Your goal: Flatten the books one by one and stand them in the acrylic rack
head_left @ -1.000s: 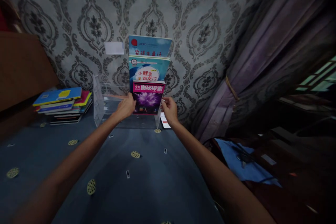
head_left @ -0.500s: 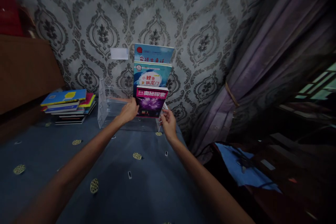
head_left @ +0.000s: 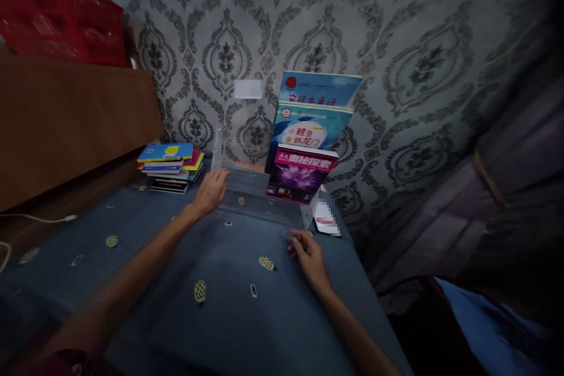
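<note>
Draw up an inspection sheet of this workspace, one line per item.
Surface: blue patterned cloth.
Main items: clear rack bearing a purple book, teal book and blue book, tiered towards its right end.
Clutter: book stack left of the rack; phone-like item by its right end.
Hands: left hand at the rack's left part, contact unclear; right hand holding nothing, fingers loosely curled.
Cables: white cable, far left.
Surroundings: red basket on brown cabinet; patterned wall.

Rack [head_left: 264,204] clear; front book [head_left: 300,177] purple, pink-topped; middle book [head_left: 315,126] teal; back book [head_left: 321,88] blue; wallpaper [head_left: 308,29] grey damask.
</note>
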The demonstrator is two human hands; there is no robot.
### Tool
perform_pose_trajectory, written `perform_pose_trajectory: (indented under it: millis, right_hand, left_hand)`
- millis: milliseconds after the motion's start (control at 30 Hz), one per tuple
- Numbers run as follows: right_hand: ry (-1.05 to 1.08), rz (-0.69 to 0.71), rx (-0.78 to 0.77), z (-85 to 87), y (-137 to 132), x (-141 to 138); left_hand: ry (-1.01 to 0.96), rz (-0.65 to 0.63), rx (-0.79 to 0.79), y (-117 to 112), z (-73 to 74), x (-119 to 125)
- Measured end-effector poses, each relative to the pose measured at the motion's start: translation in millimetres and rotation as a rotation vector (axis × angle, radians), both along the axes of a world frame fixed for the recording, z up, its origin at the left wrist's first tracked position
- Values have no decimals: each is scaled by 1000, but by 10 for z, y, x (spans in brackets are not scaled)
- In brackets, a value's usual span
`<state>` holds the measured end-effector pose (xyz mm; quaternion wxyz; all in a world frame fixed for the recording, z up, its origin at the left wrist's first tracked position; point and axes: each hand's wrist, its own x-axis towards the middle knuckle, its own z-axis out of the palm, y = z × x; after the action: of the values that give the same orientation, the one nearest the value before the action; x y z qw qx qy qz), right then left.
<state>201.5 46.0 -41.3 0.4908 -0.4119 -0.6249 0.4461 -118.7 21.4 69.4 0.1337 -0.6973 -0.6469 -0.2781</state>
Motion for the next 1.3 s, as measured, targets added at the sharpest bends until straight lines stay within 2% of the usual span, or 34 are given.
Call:
perform_pose_trajectory:
  millis: [67,167,267,433,567,667,767,933,1133,1200,1300]
  right_hand:
    - [-32,11,0,-4,-8,-1]
    - [-69,14,-21,28,3,-5]
    - [-71,12,-44,50,8,-4]
    - [-80,2,-39,45,10,7]
    - [-109,-13,-42,44,15,8]
    - [-141,-5,-38,49,20,9]
    - [-172,-1,-18,52,20,15]
    - [-205,17,22,50,17,21]
    - [-237,55,51,25,34,17]
    - [-234,52,58,10,41,14]
    - [-245,51,68,-5,47,14]
  left_hand:
    - [28,141,12,-67,50,-359]
    - [-5,445,20,-56,147,-847]
    - [16,598,-45,53,205,-1198]
    - [33,644,-221,297,213,-1436]
    - [40,679,-248,440,235,-1471]
    - [67,666,-261,472,280,-1476]
    - [118,616,-279,405,302,-1459]
    - [253,524,-287,58,237,-1421]
    - [373,424,-288,-620,122,-1480]
    - [389,366,-276,-921,-7,-1524]
    - [313,223,-160,-1485,-369,-1539]
